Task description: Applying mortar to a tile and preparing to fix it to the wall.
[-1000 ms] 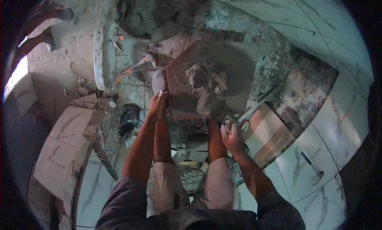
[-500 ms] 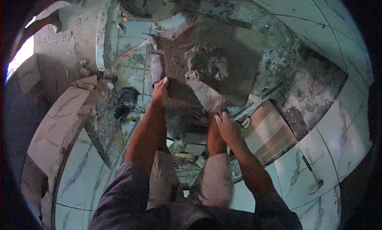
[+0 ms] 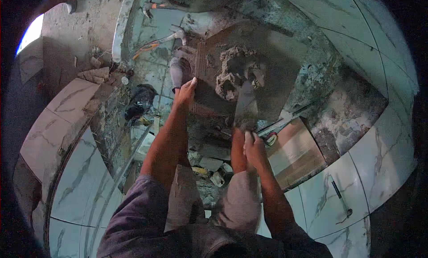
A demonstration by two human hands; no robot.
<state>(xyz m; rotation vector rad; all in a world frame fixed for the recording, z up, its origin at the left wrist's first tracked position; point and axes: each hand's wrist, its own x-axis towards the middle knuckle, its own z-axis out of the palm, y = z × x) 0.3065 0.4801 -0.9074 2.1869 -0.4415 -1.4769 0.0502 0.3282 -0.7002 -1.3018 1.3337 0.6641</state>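
My left hand [image 3: 185, 93] is closed on the left edge of a dark square tile [image 3: 276, 79] beside my grey-shod foot [image 3: 177, 73]. A lumpy heap of grey-brown mortar [image 3: 229, 73] lies on the tile, with ridged combing along the tile's left side. My right hand [image 3: 253, 148] is closed round the handle of a trowel, whose blurred flat blade [image 3: 246, 104] reaches up to the heap's lower part. The tile's lower part is near my legs [image 3: 238, 151].
Tools with orange parts [image 3: 151, 48] lie left of the tile, near a dark bundle [image 3: 140, 102]. Marble-look tiles [image 3: 69, 177] border rubble-strewn screed on both sides. A wood-look piece [image 3: 292, 153] and a long-handled tool [image 3: 343, 198] lie right. Another person's foot [image 3: 69, 4] stands upper left.
The view has shifted, bringing the tile higher in frame. The trowel blade has swung up to the mortar and now points more upright. My left hand stays at the tile's edge.
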